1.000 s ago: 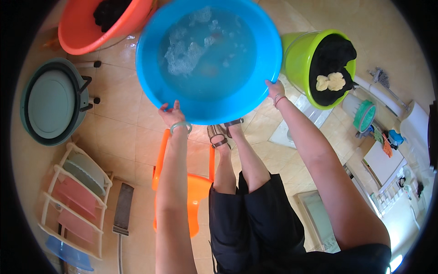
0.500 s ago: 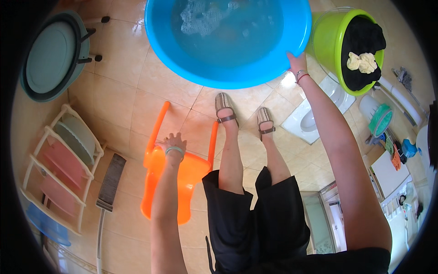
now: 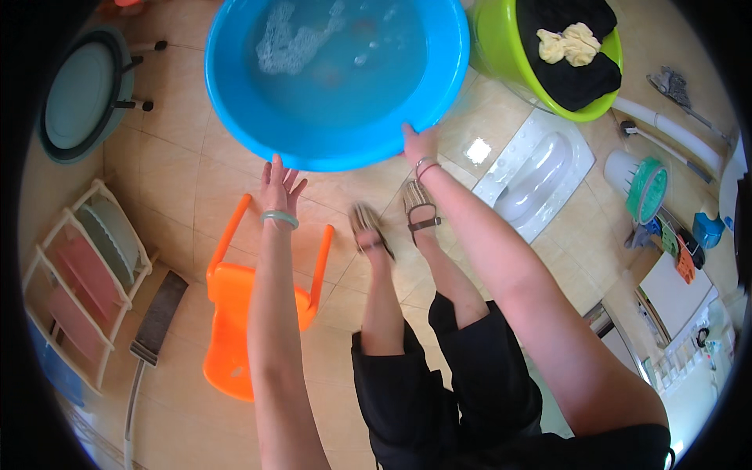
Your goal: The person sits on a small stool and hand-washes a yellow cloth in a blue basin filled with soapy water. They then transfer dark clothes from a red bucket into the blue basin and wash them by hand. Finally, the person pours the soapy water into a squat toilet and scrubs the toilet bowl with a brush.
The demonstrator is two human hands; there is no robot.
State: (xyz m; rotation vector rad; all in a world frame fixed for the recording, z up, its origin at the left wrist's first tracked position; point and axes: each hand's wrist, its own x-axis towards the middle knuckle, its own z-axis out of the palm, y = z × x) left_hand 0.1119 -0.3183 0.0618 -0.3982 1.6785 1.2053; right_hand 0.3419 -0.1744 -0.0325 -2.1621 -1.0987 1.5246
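Observation:
A large blue basin point(image 3: 439, 86) of cloudy water with patches of foam stands in front of me. At its near right rim my right hand point(image 3: 421, 144) is closed on the edge, with the thumb over the top. By the near left rim my left hand point(image 3: 280, 186) has its fingers spread; one fingertip reaches the edge, and whether it presses on it I cannot tell. Below that forearm stands an orange plastic chair point(image 3: 233, 329) with two armrests. Reddish shapes show dimly under the water.
A green bucket point(image 3: 501, 55) with black cloth point(image 3: 576, 82) and a cream cloth point(image 3: 581, 43) stands right of the basin. A squat toilet point(image 3: 540, 176) lies set in the floor. To the left are a folding basin point(image 3: 84, 102), a rack point(image 3: 98, 294) and a floor squeegee point(image 3: 159, 317).
My left hand has left the orange chair and moved forward to the basin's rim. My right hand still holds the rim. The view has shifted right, and my feet have stepped.

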